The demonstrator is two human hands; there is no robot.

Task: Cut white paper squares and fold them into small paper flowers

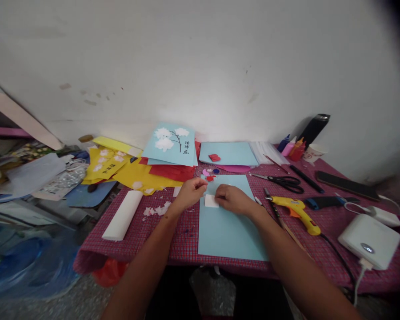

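Observation:
A light blue sheet of paper (230,235) lies in front of me, reaching the table's near edge. My right hand (232,198) is over its upper part, fingers curled and pressed together at the right side of a small white piece of paper (211,201). My left hand (192,192) hovers at the sheet's left edge with thumb and fingertips pinched together; anything between them is too small to make out. Just beyond the hands are red paper pieces (210,178) and a purple disc (216,171).
On the right lie scissors (283,181), a yellow glue gun (296,211) with a cord and a white power bank (370,242). A roll of white paper (123,216) and white scraps (156,210) are on the left. Behind stands a blue flower picture (170,144).

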